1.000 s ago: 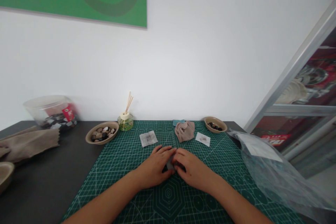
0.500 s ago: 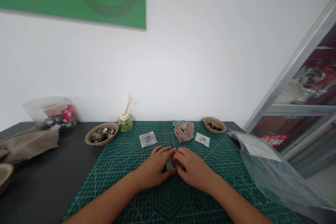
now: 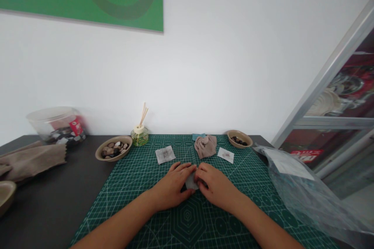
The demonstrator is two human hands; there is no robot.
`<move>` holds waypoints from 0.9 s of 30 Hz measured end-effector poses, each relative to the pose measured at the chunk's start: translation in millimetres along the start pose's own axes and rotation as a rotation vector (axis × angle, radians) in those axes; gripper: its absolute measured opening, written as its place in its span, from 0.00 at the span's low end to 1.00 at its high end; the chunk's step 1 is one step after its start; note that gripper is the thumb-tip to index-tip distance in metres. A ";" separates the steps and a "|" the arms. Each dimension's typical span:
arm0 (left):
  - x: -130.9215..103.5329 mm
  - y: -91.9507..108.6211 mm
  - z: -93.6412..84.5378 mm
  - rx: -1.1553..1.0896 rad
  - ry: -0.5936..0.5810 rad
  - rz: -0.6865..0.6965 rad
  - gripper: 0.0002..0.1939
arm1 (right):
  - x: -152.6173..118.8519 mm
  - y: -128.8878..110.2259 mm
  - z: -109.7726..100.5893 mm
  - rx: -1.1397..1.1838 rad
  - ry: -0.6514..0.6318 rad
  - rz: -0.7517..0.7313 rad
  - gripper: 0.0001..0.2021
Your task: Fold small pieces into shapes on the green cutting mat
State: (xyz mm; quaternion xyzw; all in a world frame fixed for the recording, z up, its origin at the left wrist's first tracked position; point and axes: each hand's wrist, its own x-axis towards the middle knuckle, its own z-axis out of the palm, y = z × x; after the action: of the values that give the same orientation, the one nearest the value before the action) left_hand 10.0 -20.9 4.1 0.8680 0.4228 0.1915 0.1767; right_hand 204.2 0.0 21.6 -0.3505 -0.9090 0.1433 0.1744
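Note:
In front of me on the green cutting mat (image 3: 128, 202) lies a small pale grey sheet (image 3: 191, 183), partly covered by both hands. My left hand (image 3: 174, 184) presses it down, fingers along its far side and thumb along its near edge. From the right, my right hand (image 3: 214, 184) bends over the same sheet, fingers curled and pinched together. Whatever sits under those fingertips is hidden. Farther back lie a smudged grey sheet (image 3: 165, 155) and a white sheet (image 3: 226, 155) with a brownish mark.
Between those sheets a crumpled beige cloth (image 3: 205, 146) lies by a blue piece (image 3: 198, 137). Bowls of stones stand left (image 3: 113, 149) and right (image 3: 240, 139). A reed diffuser (image 3: 139, 135), a clear tub (image 3: 57, 126), a brown cloth (image 3: 35, 161) and a plastic bag (image 3: 304, 190) surround the mat.
My right hand has shifted slightly on the sheet, and more of the pale surface shows between the hands. A dark patch seen under the right fingers is now covered. My left hand stays put.

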 end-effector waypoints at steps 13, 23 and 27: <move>0.6 1.9 -1.1 0.002 -0.010 0.004 0.31 | 1.4 -6.1 0.2 0.158 -0.016 -0.083 0.08; 0.8 0.0 0.6 -0.006 -0.002 0.002 0.32 | 1.7 -6.5 1.9 0.088 -0.013 -0.126 0.08; 0.6 0.5 -1.1 -0.008 -0.013 -0.002 0.33 | -0.9 -3.4 -1.7 -0.055 -0.015 0.030 0.07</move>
State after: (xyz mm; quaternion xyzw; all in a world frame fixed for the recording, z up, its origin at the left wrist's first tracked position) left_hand 10.1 -20.6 5.4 0.8680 0.4218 0.1873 0.1831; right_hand 203.5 -2.8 24.1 -0.3677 -0.9084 0.1235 0.1559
